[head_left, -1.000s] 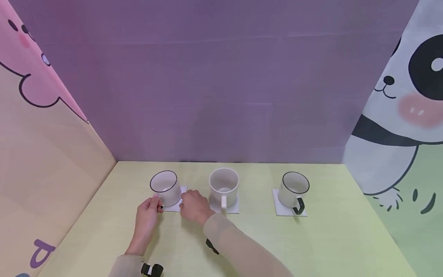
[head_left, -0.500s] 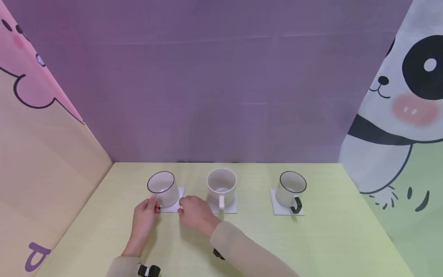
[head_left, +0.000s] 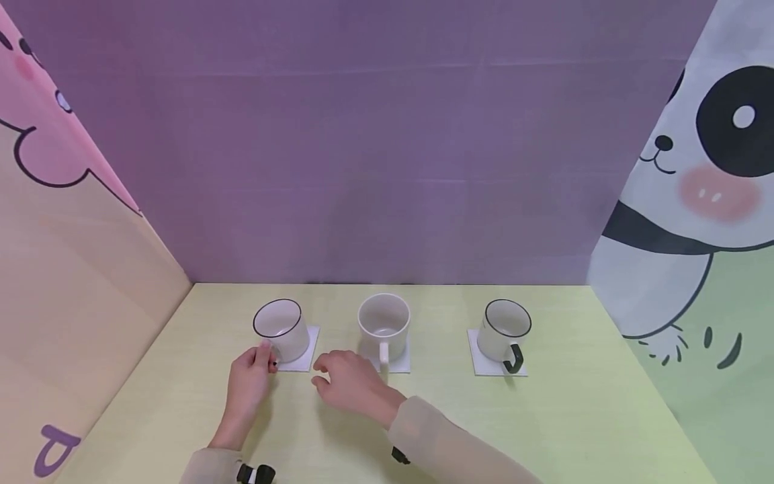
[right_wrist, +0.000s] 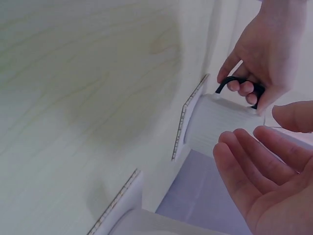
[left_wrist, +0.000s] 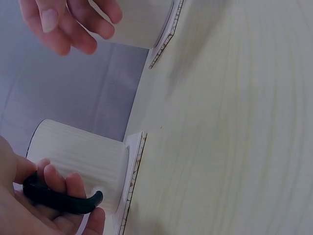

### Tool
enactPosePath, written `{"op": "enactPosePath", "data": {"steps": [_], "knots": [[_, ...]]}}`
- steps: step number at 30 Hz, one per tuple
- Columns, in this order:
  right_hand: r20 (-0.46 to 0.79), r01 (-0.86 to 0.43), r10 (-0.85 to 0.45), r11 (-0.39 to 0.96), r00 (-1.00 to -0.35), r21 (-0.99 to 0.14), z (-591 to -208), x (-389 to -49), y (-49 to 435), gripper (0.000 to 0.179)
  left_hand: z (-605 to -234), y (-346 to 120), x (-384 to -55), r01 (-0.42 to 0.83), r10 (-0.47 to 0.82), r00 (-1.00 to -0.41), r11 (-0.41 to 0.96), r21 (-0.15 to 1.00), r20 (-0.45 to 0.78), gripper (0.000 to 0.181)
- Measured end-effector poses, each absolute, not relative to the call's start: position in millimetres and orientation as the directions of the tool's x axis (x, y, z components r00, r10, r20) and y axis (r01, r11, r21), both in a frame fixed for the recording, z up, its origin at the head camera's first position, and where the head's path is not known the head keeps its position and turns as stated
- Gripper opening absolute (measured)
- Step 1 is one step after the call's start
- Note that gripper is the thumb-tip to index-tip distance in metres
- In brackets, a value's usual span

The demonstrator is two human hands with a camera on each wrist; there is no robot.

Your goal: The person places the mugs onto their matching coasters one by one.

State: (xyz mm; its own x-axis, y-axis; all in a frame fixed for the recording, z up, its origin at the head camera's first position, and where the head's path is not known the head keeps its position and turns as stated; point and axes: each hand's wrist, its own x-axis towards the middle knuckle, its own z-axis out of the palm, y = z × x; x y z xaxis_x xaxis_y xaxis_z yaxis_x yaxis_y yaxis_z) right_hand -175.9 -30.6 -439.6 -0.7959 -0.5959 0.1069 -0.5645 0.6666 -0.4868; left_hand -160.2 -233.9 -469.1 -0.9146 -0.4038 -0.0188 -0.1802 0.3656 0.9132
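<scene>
My left hand [head_left: 246,383] grips the black handle [left_wrist: 58,200] of a white mug [head_left: 291,344] with a dark rim. The left wrist view shows its fingers curled through that handle. The mug stands on a white square coaster [head_left: 306,361] at the left of the row. My right hand [head_left: 357,382] hovers to the right of that coaster, in front of the middle mug [head_left: 396,344]. Its fingers are loosely bent and hold nothing, as the right wrist view shows. The middle mug is all white, on its own coaster [head_left: 402,365], handle toward me.
A third mug [head_left: 497,343], white with a dark rim and black handle, stands on a coaster [head_left: 480,366] at the right. The pale wooden table [head_left: 580,403] meets a purple back wall [head_left: 387,148]. Printed panels stand at both sides.
My right hand has come away from the left coaster, drawing back toward the right, and its fingers have loosened. My left hand stays at the mug's handle. The head view has shifted slightly.
</scene>
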Motion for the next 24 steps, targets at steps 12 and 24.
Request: {"op": "enactPosePath", "data": {"steps": [12,24], "knots": [[0.162,-0.657,-0.656,0.639,-0.737,-0.399,-442.1,-158.0,-2.8,0.021,-472.2,-236.0,-160.6,-0.194,-0.409,-0.912,0.407,0.893,-0.012,0.049],[0.221,-0.7,-0.665,0.692,-0.713,-0.175,-442.3,-145.1,27.9,0.02,-471.8,-237.3,-163.5,-0.187,-0.361,-0.932,0.397,0.899,-0.035,0.052]]}}
